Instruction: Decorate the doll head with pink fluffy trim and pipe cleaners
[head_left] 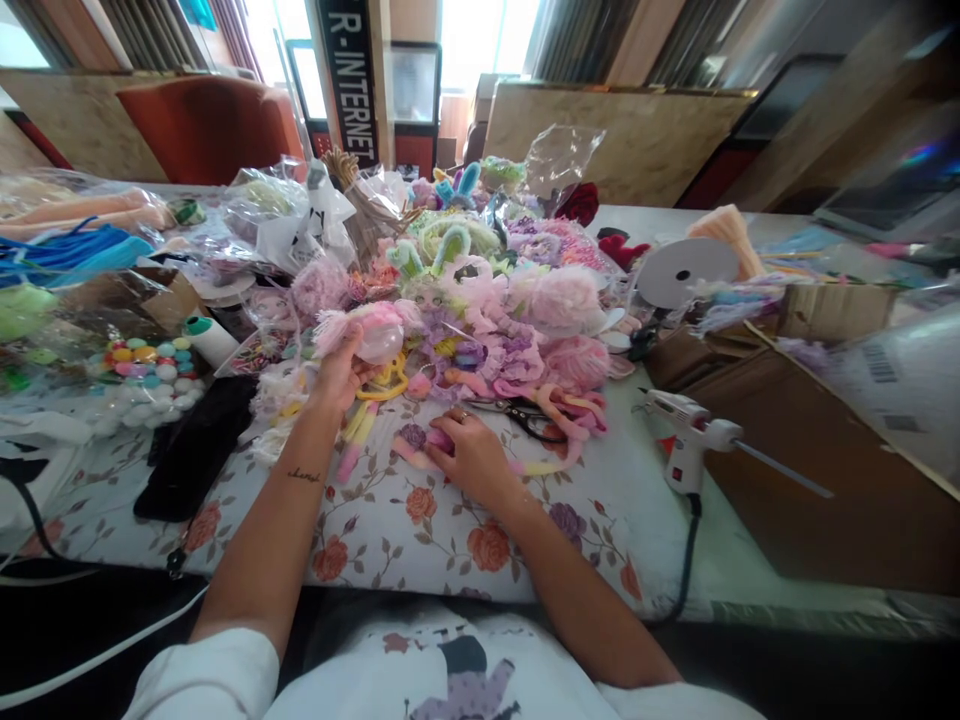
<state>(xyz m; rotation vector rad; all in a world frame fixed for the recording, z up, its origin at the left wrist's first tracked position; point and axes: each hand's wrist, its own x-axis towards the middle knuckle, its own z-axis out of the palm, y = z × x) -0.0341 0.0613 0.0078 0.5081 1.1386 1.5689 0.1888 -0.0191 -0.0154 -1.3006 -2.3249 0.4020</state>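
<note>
The left hand (339, 368) is up over the bench (465, 575), and its thumb and fingers are pinching a shiny clear ball (382, 344) with pink fluff (346, 326) on it. The ball is just past the fingertips, on the right side of that hand, and the fluff sits over the top of the fingers. A yellow loop (396, 382) is near, just below the ball.

The right hand (474, 455) is low, with its palm down and its fingers bent. A soft, fuzzy strip (574, 432) in pink and yellow curls on the bench beside this hand. A little purple and pink bit (440, 440) is right at its fingertips. I cannot tell if the fingers pinch it or just touch it.

Scissors (534, 418) with black handles lie just past the right hand. A big heap of fluffy yarn (562, 300) is behind both hands. A white glue gun (681, 440) is well off to the right.
</note>
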